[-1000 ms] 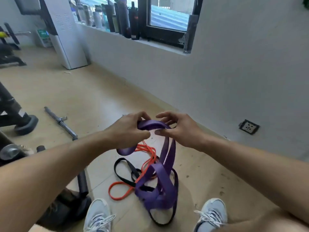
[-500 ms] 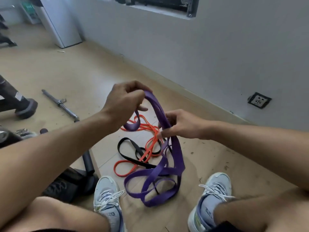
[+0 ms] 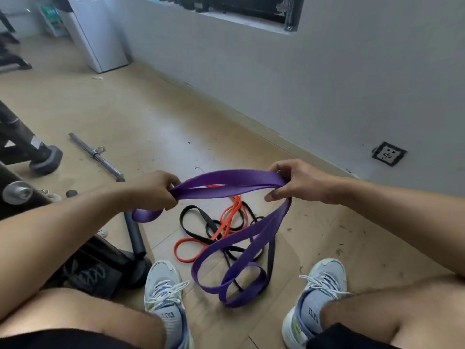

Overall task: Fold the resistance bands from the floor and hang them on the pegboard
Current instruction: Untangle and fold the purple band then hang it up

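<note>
A wide purple resistance band is stretched flat between my two hands above the floor. My left hand grips one end, with a short purple loop sticking out below the fist. My right hand pinches the other end, and from there the rest of the band hangs down in loops to the floor between my shoes. An orange band and a black band lie tangled on the floor under the purple one. The pegboard is out of view.
A grey wall with a floor-level socket runs along the right. A metal bar lies on the floor at left, beside black gym equipment. A white cabinet stands at the back. My two shoes flank the bands.
My hands have moved apart sideways, pulling the purple band out flat between them. More of the band has lifted off the floor. The view has tilted further down.
</note>
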The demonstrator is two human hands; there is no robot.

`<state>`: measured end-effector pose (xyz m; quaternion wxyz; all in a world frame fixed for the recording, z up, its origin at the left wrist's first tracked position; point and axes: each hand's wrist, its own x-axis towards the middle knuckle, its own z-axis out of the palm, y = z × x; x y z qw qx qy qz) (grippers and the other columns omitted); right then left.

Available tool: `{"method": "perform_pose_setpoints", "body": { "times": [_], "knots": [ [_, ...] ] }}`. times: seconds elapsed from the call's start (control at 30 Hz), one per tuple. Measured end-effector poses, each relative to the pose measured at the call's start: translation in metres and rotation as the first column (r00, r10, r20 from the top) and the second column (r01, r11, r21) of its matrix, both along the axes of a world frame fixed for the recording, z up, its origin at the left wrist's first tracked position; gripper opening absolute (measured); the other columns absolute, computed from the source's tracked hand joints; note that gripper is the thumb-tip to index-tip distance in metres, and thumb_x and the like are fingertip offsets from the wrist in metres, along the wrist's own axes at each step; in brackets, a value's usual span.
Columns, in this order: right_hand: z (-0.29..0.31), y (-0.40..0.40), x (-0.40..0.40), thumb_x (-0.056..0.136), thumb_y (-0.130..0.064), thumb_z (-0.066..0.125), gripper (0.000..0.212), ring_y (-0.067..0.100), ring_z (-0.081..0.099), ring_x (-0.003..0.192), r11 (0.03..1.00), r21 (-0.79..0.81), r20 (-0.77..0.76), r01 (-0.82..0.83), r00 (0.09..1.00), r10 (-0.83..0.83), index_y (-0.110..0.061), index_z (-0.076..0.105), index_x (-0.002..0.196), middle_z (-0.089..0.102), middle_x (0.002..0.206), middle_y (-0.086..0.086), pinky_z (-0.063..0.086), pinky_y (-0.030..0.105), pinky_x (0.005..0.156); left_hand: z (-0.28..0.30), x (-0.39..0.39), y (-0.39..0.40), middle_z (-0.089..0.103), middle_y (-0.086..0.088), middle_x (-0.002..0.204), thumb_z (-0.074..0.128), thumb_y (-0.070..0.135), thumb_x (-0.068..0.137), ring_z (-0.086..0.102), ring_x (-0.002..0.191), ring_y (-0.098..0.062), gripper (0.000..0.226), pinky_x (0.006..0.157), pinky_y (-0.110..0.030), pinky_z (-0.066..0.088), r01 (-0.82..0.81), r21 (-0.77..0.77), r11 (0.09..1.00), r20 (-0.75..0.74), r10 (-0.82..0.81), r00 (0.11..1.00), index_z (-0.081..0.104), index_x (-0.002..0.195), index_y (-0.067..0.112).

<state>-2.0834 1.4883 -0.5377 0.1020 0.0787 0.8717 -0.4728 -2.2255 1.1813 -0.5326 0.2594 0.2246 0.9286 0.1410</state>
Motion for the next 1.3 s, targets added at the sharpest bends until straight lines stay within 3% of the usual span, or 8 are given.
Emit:
{"method": "perform_pose_setpoints", "body": {
  "times": [0.1,0.23,0.33,0.47,0.7,0.83,1.03,1.3],
  "knots": [
    [0.006,-0.009,0.000,0.072,-0.024,0.092,0.037,0.019,0.066,0.075,0.999,-0.044,-0.107,0.020,0.994,-0.025,-0.016,0.071,0.102,0.074,0.090,0.009,0.053,0.033,0.069,-0.003,0.006,0.003,0.070,-0.002,0.082,0.077,0.012,0.078,0.066,0.082,-0.023,0.020,0.071,-0.032,0.049,0.070,-0.066,0.995,0.034,-0.068,0.997,0.066,0.091,0.022],
    [0.014,-0.016,-0.001,0.063,-0.040,0.089,0.050,0.029,0.070,0.084,0.997,-0.071,-0.161,0.031,0.986,-0.042,-0.019,0.072,0.105,0.075,0.092,0.006,0.058,0.037,0.075,0.000,0.013,0.010,0.067,0.001,0.076,0.081,0.043,0.082,0.063,0.073,-0.013,0.027,0.062,-0.019,0.046,0.073,0.085,0.994,0.136,-0.084,0.987,0.064,0.091,0.024],
    [0.018,-0.012,0.002,0.072,-0.038,0.087,0.047,0.020,0.071,0.084,0.997,-0.060,-0.050,-0.045,0.998,0.042,-0.023,0.071,0.114,0.074,0.094,0.003,0.057,0.026,0.071,0.005,0.013,0.012,0.063,-0.001,0.078,0.064,0.037,0.097,0.061,0.070,-0.013,0.013,0.061,-0.019,0.046,0.045,0.223,0.974,0.079,-0.064,0.995,0.059,0.094,0.025],
    [0.011,-0.008,0.008,0.087,-0.029,0.079,0.033,0.024,0.074,0.090,0.994,-0.047,0.034,-0.095,0.995,0.097,-0.027,0.071,0.120,0.075,0.095,0.004,0.061,0.028,0.073,0.007,0.008,0.012,0.059,-0.004,0.089,0.049,0.035,0.104,0.057,0.081,-0.022,0.019,0.080,-0.044,0.056,0.025,0.335,0.942,-0.015,-0.021,1.000,0.060,0.100,0.020],
    [0.009,-0.015,0.008,0.100,-0.024,0.065,0.001,0.013,0.074,0.078,0.982,0.185,-0.036,-0.021,0.999,0.028,-0.024,0.064,0.099,0.077,0.091,-0.003,0.057,0.020,0.062,0.019,0.016,0.018,0.056,0.004,0.071,0.050,0.049,0.100,0.048,0.064,-0.015,0.028,0.059,-0.031,0.036,0.190,0.307,0.933,-0.252,-0.113,0.961,0.060,0.090,0.025],
    [0.004,-0.023,0.006,0.104,-0.020,0.057,0.003,0.013,0.075,0.090,0.975,0.221,0.026,-0.029,0.999,0.024,-0.021,0.054,0.103,0.075,0.102,-0.002,0.064,0.032,0.075,0.028,0.027,0.029,0.052,0.004,0.067,0.053,0.050,0.099,0.044,0.059,-0.014,0.030,0.057,-0.031,0.035,0.233,0.380,0.895,-0.280,-0.129,0.951,0.057,0.083,0.024],
    [-0.005,-0.038,0.000,0.093,-0.007,0.069,0.048,0.018,0.069,0.103,0.997,-0.064,0.184,-0.053,0.981,0.065,-0.024,0.051,0.134,0.068,0.112,0.001,0.060,0.029,0.081,0.040,0.043,0.047,0.049,0.004,0.065,0.058,0.047,0.097,0.042,0.057,-0.016,0.031,0.056,-0.031,0.035,0.251,0.481,0.840,-0.354,-0.076,0.932,0.050,0.078,0.024],
    [-0.001,-0.055,-0.004,0.082,-0.019,0.085,0.063,0.016,0.069,0.085,0.996,-0.044,0.118,-0.076,0.990,0.081,-0.024,0.051,0.135,0.064,0.092,-0.004,0.055,0.026,0.076,0.053,0.054,0.054,0.049,0.003,0.068,0.059,0.030,0.100,0.042,0.056,-0.006,0.024,0.055,-0.013,0.036,0.209,0.610,0.765,-0.295,-0.026,0.955,0.049,0.079,0.025]
  ]
}}
